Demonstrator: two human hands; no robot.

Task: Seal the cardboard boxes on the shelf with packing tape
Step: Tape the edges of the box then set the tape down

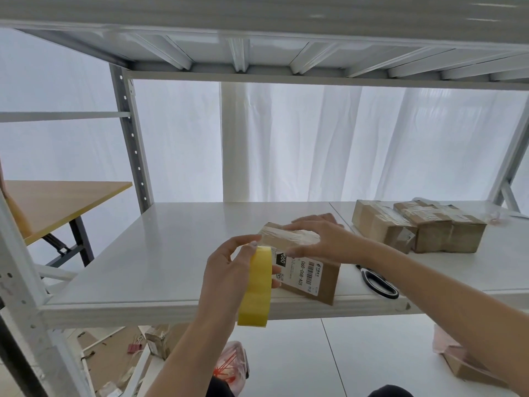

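A small cardboard box (326,282) with a white shipping label stands near the front edge of the white shelf (160,253). Clear tape runs across its top. My right hand (323,239) lies flat on the box top, fingers straight, pressing the tape down. My left hand (229,270) grips a yellow roll of packing tape (256,287), held upright just left of the box, with a strip stretching from the roll onto the box top.
Black-handled scissors (378,282) lie on the shelf right of the box. Two taped cardboard boxes (418,227) sit at the back right. A wooden table (57,202) stands to the left. More boxes and litter lie on the lower shelf and floor.
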